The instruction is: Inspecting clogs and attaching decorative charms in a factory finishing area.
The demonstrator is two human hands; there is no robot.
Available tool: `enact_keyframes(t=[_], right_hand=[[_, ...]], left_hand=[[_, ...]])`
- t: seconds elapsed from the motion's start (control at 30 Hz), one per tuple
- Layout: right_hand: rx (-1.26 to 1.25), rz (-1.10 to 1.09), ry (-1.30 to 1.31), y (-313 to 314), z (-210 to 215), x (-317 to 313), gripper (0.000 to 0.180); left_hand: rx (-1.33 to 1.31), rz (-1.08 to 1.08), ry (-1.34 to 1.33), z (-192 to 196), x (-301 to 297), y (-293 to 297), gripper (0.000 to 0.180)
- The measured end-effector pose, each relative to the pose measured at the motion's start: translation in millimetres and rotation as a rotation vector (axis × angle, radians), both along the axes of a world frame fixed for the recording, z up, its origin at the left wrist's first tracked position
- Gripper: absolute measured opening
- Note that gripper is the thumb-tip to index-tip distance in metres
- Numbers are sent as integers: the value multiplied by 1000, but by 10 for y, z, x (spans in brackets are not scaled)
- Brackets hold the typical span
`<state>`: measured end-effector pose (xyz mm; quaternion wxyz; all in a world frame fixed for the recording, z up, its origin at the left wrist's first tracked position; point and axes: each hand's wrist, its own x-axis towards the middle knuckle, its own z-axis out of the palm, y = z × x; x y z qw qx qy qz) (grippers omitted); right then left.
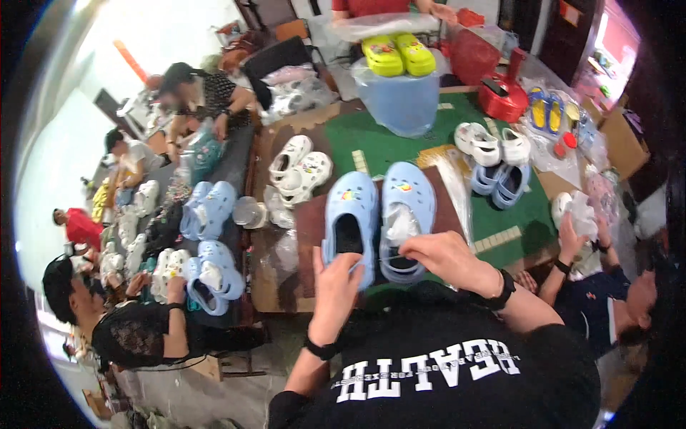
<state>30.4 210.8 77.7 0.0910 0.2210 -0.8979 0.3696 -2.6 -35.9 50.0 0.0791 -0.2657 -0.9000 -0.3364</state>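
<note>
Black shirt (443,397) lay nearest. Left hand (334,289) gripped left clog (351,207) by the heel, fingers closed; right hand (451,262) curled at right clog's (408,182) heel, hold unclear. Clogs sat side by side, table (525,230) below.

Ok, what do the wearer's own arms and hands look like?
Left hand and right hand ungloved; a black wristband on each wrist. Short black fabric sleeves, part of a black T-shirt with white lettering.
</note>
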Motion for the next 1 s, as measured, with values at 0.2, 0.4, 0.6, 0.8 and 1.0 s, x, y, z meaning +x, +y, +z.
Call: enact_keyframes(t=[0.2, 0.4, 0.6, 0.8, 1.0], right_hand=[[138, -40, -179, -76, -211, 128, 17], [-338, 11, -482, -120, -128, -3, 15], [40, -62, -97, -130, 91, -61, 11], [324, 122, -59, -123, -92, -127, 11], [204, 10, -175, -317, -303, -136, 13]], left_hand=[[-9, -38, 32, -542, 178, 213, 22], [157, 23, -241, -390, 266, 212, 17], [192, 38, -222, -432, 181, 181, 13], [200, 47, -307, -340, 134, 161, 14], [283, 19, -269, -415, 139, 117, 14]])
